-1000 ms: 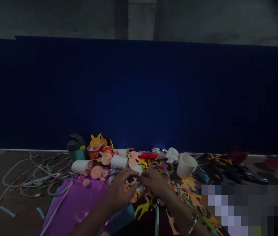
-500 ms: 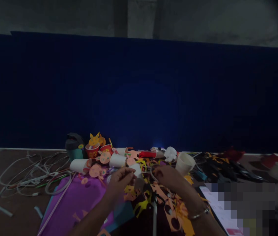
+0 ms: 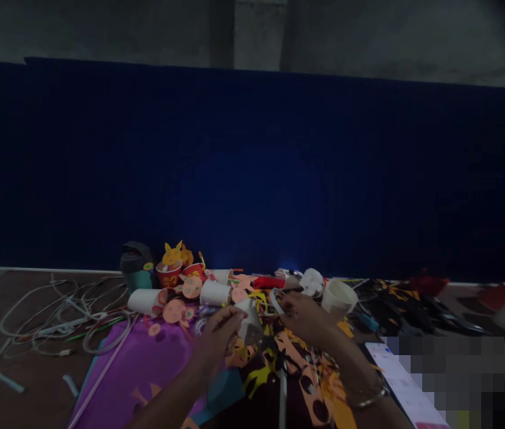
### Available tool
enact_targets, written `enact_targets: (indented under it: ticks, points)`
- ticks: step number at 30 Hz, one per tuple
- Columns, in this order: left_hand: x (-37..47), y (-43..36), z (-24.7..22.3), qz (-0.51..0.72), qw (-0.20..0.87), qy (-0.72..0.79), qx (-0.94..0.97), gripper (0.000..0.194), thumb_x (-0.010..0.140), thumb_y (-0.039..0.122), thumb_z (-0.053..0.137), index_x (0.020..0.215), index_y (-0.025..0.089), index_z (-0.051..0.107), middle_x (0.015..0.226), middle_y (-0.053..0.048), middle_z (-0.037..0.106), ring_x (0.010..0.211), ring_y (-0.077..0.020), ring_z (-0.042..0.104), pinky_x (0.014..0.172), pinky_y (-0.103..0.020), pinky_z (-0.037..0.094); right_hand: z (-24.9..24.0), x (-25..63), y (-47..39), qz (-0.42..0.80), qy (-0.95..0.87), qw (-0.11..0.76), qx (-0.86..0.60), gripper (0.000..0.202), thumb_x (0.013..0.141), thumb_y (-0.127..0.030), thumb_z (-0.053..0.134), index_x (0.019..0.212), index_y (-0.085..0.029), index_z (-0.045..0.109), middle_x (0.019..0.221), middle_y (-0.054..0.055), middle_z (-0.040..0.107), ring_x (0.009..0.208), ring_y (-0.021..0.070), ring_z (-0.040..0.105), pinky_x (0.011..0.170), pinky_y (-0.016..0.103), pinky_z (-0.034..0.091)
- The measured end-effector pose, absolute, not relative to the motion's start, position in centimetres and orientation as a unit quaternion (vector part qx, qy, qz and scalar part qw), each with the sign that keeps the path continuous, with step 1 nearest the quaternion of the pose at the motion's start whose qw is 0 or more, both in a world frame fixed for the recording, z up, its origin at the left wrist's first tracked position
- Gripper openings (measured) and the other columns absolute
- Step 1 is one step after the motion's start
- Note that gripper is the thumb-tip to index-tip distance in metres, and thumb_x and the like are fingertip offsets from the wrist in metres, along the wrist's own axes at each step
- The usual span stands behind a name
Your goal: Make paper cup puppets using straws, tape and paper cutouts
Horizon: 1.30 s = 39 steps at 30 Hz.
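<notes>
My left hand [image 3: 223, 330] is closed on the edge of a whitish paper piece [image 3: 249, 322], which stands up between my hands. My right hand [image 3: 304, 316] is closed on a white ring [image 3: 276, 301] that looks like a roll of tape. Beneath both hands lie yellow, peach and orange paper scraps [image 3: 261, 378]. A white paper cup [image 3: 215, 293] lies on its side beyond my left hand, and a larger pale cup [image 3: 338, 298] is just past my right wrist.
Purple sheets [image 3: 145, 357] lie at the left, beside tangled white cables [image 3: 62, 316]. A teal bottle [image 3: 139, 268] and red cups with paper animal faces [image 3: 170, 271] are at the back. A lit phone [image 3: 398, 381] lies at the right.
The whitish paper shows more upright beside my left hand. My right hand has turned slightly, and the white ring shows more clearly.
</notes>
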<state>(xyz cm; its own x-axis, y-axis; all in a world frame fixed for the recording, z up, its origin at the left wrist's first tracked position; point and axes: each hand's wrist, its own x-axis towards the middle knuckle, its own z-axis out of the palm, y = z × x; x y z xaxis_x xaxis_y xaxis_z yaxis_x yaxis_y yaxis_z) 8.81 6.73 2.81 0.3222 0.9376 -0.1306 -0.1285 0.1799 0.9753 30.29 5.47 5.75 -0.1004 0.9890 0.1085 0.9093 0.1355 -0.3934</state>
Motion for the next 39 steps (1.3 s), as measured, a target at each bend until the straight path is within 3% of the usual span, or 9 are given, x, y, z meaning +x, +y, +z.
enact_targets:
  ticks: [3,6,10,17,21,24,30,35,39]
  points:
    - [8.8,6.3,2.8,0.438,0.540,0.408,0.592,0.037,0.077,0.034,0.058,0.111,0.018,0.057,0.060,0.007,0.041,0.051,-0.0078,0.038,0.048,-0.019,0.029,6.6,28.7,4.6,0.211,-0.741,0.280,-0.573,0.006,0.077,-0.018,0.048,0.071,-0.020,0.046,0.067,-0.002,0.052,0.061,0.0124,0.048,0.056,0.023,0.033]
    - [8.7,5.7,3.1,0.425,0.452,0.410,0.669,0.046,0.081,0.031,0.054,0.126,0.022,0.050,0.068,0.004,0.051,0.061,-0.0119,0.045,0.058,-0.023,0.037,6.9,27.2,3.8,0.256,-0.748,0.310,-0.528,0.007,0.076,-0.015,0.047,0.073,-0.020,0.044,0.065,-0.004,0.050,0.059,0.0104,0.045,0.055,0.022,0.032]
    - [8.7,5.3,2.9,0.412,0.342,0.430,0.727,0.044,0.081,0.030,0.054,0.125,0.024,0.052,0.077,0.000,0.060,0.067,-0.0149,0.051,0.062,-0.025,0.041,6.8,26.0,3.3,0.269,-0.755,0.312,-0.511,0.009,0.073,-0.011,0.046,0.072,-0.019,0.042,0.064,-0.005,0.047,0.059,0.0096,0.043,0.056,0.021,0.031]
    - [8.3,5.6,1.8,0.451,0.227,0.417,0.756,0.035,0.083,0.021,0.051,0.117,0.028,0.060,0.077,-0.002,0.060,0.061,-0.0129,0.053,0.059,-0.023,0.043,7.1,24.9,2.7,0.290,-0.750,0.309,-0.508,0.009,0.076,-0.011,0.044,0.075,-0.020,0.043,0.067,-0.004,0.048,0.060,0.0098,0.043,0.053,0.021,0.029]
    - [8.4,5.5,1.8,0.490,0.236,0.395,0.740,0.033,0.081,0.018,0.052,0.110,0.026,0.064,0.073,-0.001,0.059,0.060,-0.0126,0.053,0.057,-0.022,0.043,7.2,24.7,2.7,0.272,-0.754,0.321,-0.505,0.010,0.078,-0.011,0.043,0.074,-0.020,0.042,0.066,-0.004,0.049,0.060,0.0099,0.043,0.053,0.022,0.028]
    - [8.6,5.4,2.1,0.511,0.282,0.403,0.705,0.022,0.080,0.024,0.055,0.098,0.021,0.068,0.067,0.001,0.056,0.055,-0.0118,0.050,0.053,-0.022,0.040,7.0,24.7,2.7,0.239,-0.757,0.322,-0.516,0.011,0.078,-0.011,0.044,0.073,-0.020,0.042,0.065,-0.004,0.049,0.061,0.0105,0.044,0.055,0.022,0.028]
    - [8.8,5.4,2.5,0.511,0.409,0.420,0.629,0.015,0.078,0.033,0.058,0.077,0.018,0.059,0.058,0.004,0.053,0.052,-0.0112,0.047,0.049,-0.020,0.036,7.0,24.7,2.6,0.203,-0.764,0.308,-0.530,0.008,0.078,-0.012,0.047,0.074,-0.020,0.046,0.068,-0.003,0.052,0.066,0.0126,0.047,0.057,0.023,0.029]
    - [8.8,5.4,2.3,0.511,0.394,0.419,0.639,0.014,0.080,0.032,0.056,0.077,0.018,0.058,0.060,0.003,0.053,0.054,-0.0115,0.048,0.052,-0.021,0.037,7.4,24.3,2.6,0.192,-0.761,0.333,-0.523,0.015,0.088,-0.023,0.042,0.084,-0.020,0.056,0.077,0.000,0.060,0.072,0.0140,0.052,0.067,0.025,0.034]
    - [8.8,5.4,2.3,0.504,0.380,0.426,0.648,0.014,0.080,0.032,0.056,0.077,0.018,0.059,0.058,0.003,0.053,0.052,-0.0118,0.048,0.051,-0.021,0.037,6.9,24.0,2.9,0.160,-0.739,0.349,-0.553,0.017,0.084,-0.022,0.047,0.078,-0.019,0.062,0.070,0.000,0.062,0.068,0.0144,0.054,0.069,0.026,0.035]
